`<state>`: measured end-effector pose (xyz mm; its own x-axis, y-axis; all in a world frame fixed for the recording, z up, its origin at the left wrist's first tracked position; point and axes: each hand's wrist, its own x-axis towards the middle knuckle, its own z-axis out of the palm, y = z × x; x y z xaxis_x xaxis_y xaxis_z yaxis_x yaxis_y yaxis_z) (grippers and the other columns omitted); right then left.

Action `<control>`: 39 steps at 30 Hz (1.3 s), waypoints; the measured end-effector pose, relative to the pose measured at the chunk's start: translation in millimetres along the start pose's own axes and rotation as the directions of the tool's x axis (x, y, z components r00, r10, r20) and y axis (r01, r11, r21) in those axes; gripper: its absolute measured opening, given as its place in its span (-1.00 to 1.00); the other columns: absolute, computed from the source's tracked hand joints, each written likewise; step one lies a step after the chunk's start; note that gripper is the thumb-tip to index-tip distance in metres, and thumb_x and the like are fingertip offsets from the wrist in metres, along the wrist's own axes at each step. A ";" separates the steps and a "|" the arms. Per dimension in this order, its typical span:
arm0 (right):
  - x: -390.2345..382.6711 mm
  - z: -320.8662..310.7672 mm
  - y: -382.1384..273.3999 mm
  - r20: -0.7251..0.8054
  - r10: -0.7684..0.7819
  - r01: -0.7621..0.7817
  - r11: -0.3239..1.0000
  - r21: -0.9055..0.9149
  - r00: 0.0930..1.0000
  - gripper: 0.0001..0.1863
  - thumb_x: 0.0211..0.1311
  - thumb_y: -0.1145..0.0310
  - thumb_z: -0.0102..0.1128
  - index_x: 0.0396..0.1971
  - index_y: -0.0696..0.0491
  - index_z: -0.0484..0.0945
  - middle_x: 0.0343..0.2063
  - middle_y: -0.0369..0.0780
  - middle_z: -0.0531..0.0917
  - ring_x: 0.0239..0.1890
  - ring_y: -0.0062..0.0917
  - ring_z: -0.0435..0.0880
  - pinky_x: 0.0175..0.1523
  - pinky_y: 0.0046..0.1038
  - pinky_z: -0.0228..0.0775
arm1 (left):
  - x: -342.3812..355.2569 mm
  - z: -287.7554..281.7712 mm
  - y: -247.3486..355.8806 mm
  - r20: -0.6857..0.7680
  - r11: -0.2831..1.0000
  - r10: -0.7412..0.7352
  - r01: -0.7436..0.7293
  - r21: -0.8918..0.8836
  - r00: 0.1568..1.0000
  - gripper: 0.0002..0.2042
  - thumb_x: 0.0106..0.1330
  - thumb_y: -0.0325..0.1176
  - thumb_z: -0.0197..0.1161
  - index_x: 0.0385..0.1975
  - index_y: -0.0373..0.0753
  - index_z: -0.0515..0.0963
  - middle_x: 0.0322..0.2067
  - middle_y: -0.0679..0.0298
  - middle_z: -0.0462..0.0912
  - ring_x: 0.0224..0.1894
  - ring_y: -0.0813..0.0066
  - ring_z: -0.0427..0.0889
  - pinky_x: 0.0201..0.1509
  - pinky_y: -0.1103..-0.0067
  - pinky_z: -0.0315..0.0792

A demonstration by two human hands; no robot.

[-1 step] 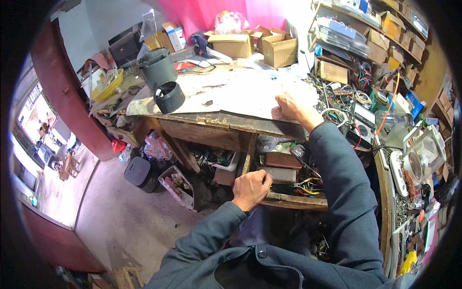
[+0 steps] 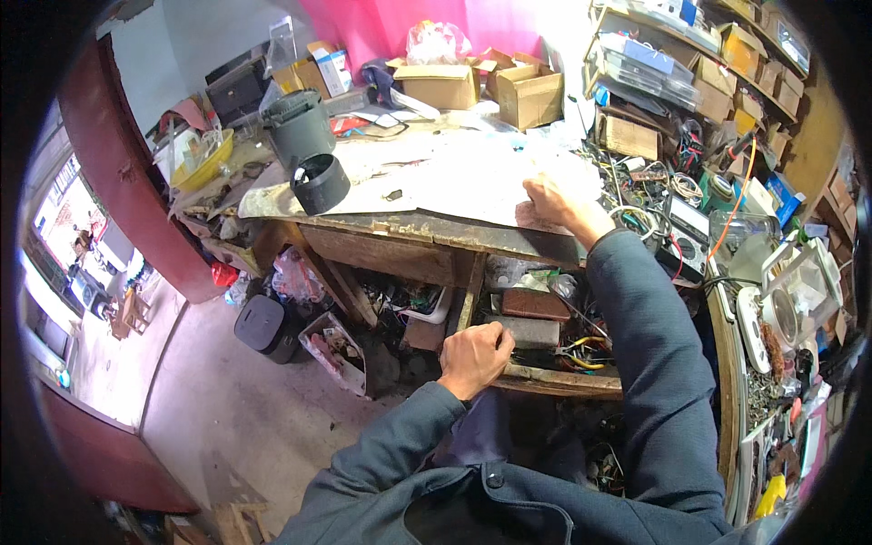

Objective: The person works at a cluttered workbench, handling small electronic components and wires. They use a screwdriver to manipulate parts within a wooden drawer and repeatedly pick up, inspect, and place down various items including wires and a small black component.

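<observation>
My right hand [image 2: 556,204] is on the bright pale sheet [image 2: 445,177] covering the worn wooden bench [image 2: 400,229], near its front right edge, fingers curled; I cannot make out anything in them. Below, my left hand [image 2: 475,358] is closed over the front of an open drawer [image 2: 549,377], beside a grey block [image 2: 529,331] and a brown block [image 2: 535,303]; whatever its fingers hold is hidden. Yellow-handled pliers [image 2: 579,354] lie in the drawer. A black ring-shaped part [image 2: 319,191] and a dark grey cylinder [image 2: 297,132] stand on the left of the sheet.
Cardboard boxes [image 2: 529,95] and a yellow basin [image 2: 202,165] are at the back. Tangled cables [image 2: 634,218], a radio-like device [image 2: 681,238] and crowded shelves [image 2: 727,68] fill the right. A black bin [image 2: 265,329] and a carton [image 2: 333,358] sit on the floor at left.
My right hand and forearm have shifted very slightly to the right. My left hand is almost where it was, with its fingers still curled.
</observation>
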<state>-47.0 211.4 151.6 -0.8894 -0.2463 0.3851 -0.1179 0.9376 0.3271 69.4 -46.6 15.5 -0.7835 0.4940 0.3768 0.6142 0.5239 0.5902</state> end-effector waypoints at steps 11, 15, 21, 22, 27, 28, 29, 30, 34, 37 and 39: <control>3.9 15.0 125.4 -0.145 0.342 -0.361 0.922 -0.136 0.928 -0.88 0.16 0.48 0.21 -0.42 0.19 0.70 -0.36 0.09 0.72 -0.24 -0.03 0.78 -0.19 -0.07 0.66 | 6.2 7.4 3.2 -0.008 0.995 0.101 -0.101 0.020 0.995 -0.71 0.34 -0.21 0.31 -0.57 -0.22 0.55 -0.52 0.10 0.68 -0.43 0.03 0.70 -0.38 0.17 0.54; 47.8 20.1 82.3 0.083 0.157 -0.148 0.984 -0.098 0.984 -0.87 0.13 0.48 0.22 -0.40 0.19 0.71 -0.29 0.08 0.71 -0.22 -0.04 0.76 -0.14 -0.09 0.64 | 2.9 6.9 1.0 -0.025 0.996 0.084 -0.083 0.037 0.996 -0.72 0.34 -0.19 0.32 -0.56 -0.20 0.57 -0.56 0.11 0.66 -0.47 0.07 0.70 -0.42 0.20 0.55; 100.9 71.9 42.3 0.231 0.063 -0.080 0.995 0.065 0.971 -0.81 0.15 0.43 0.20 -0.37 0.15 0.76 -0.40 0.02 0.76 -0.24 -0.06 0.78 -0.10 -0.13 0.62 | 7.6 10.1 2.6 -0.018 0.994 0.104 -0.103 0.036 0.994 -0.72 0.37 -0.19 0.31 -0.55 -0.20 0.57 -0.55 0.11 0.68 -0.47 0.07 0.70 -0.43 0.21 0.56; 106.9 75.0 36.0 0.182 0.070 -0.079 0.996 0.043 0.981 -0.81 0.18 0.41 0.20 -0.37 0.14 0.76 -0.39 0.01 0.77 -0.26 -0.09 0.79 -0.15 -0.14 0.62 | 6.8 10.7 3.1 -0.008 0.994 0.099 -0.099 0.044 0.995 -0.71 0.37 -0.19 0.30 -0.55 -0.20 0.56 -0.54 0.11 0.68 -0.45 0.08 0.71 -0.41 0.22 0.56; 145.5 99.0 -5.7 -0.189 -0.043 0.069 0.989 0.134 0.981 -0.81 0.26 0.39 0.16 -0.36 0.12 0.73 -0.35 -0.05 0.78 -0.27 -0.16 0.80 -0.22 -0.16 0.63 | 5.7 14.4 -3.3 0.010 0.995 0.091 -0.091 0.044 0.996 -0.76 0.35 -0.17 0.31 -0.44 -0.21 0.64 -0.51 0.09 0.70 -0.41 0.04 0.73 -0.38 0.22 0.58; 155.1 99.1 -24.1 -0.145 -0.082 0.112 0.972 0.207 0.986 -0.81 0.29 0.39 0.12 -0.34 0.12 0.70 -0.36 -0.07 0.77 -0.30 -0.17 0.80 -0.23 -0.16 0.62 | 2.9 14.2 -5.6 0.019 0.995 0.084 -0.085 0.058 0.996 -0.76 0.35 -0.16 0.32 -0.40 -0.21 0.66 -0.50 0.09 0.71 -0.40 0.03 0.73 -0.37 0.22 0.59; 160.2 85.5 -42.8 -0.155 -0.125 0.154 0.969 0.195 0.980 -0.80 0.29 0.34 0.12 -0.28 0.08 0.71 -0.34 -0.09 0.78 -0.30 -0.19 0.80 -0.25 -0.16 0.62 | 1.8 9.3 -3.0 0.060 0.996 0.047 -0.051 0.076 0.997 -0.76 0.34 -0.15 0.32 -0.37 -0.21 0.67 -0.49 0.08 0.71 -0.38 0.03 0.74 -0.36 0.21 0.60; 172.5 102.3 -52.4 -0.162 -0.127 0.158 0.968 0.196 0.979 -0.79 0.32 0.30 0.13 -0.25 0.08 0.69 -0.31 -0.06 0.77 -0.26 -0.17 0.79 -0.18 -0.15 0.61 | -0.5 3.2 2.3 0.099 0.995 0.008 -0.017 0.094 0.995 -0.76 0.34 -0.14 0.32 -0.33 -0.21 0.68 -0.48 0.07 0.72 -0.36 0.02 0.75 -0.34 0.20 0.61; 194.6 139.6 -58.0 -0.179 0.001 0.048 0.962 0.269 0.984 -0.78 0.36 0.33 0.08 -0.22 0.09 0.67 -0.28 0.01 0.75 -0.22 -0.13 0.78 -0.12 -0.16 0.61 | 10.7 9.6 2.2 0.161 0.995 0.004 -0.021 0.099 0.987 -0.74 0.38 -0.09 0.29 -0.27 -0.17 0.68 -0.42 0.06 0.74 -0.31 -0.01 0.76 -0.30 0.15 0.63; 181.2 101.8 -100.9 -0.144 -0.068 0.113 0.938 0.329 0.987 -0.77 0.39 0.36 0.03 -0.26 0.10 0.67 -0.29 0.03 0.76 -0.22 -0.12 0.79 -0.12 -0.17 0.62 | 2.3 9.4 -4.9 0.156 0.994 -0.035 0.019 0.106 0.987 -0.75 0.41 -0.10 0.24 -0.32 -0.16 0.64 -0.42 0.08 0.73 -0.33 -0.02 0.75 -0.30 0.13 0.62; 190.4 105.4 -98.7 -0.191 -0.021 0.082 0.945 0.317 0.981 -0.76 0.39 0.33 0.05 -0.30 0.10 0.68 -0.32 0.03 0.76 -0.23 -0.12 0.79 -0.11 -0.17 0.62 | 3.4 6.2 -0.9 0.131 0.998 0.007 -0.014 0.057 0.991 -0.76 0.40 -0.14 0.23 -0.35 -0.18 0.62 -0.45 0.07 0.71 -0.34 -0.03 0.74 -0.29 0.13 0.61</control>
<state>-251.2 97.9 101.7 -0.7862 -0.3083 0.5355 -0.3245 0.9435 0.0668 66.8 -41.0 11.8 -0.7601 0.5846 0.2838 0.6298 0.5551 0.5434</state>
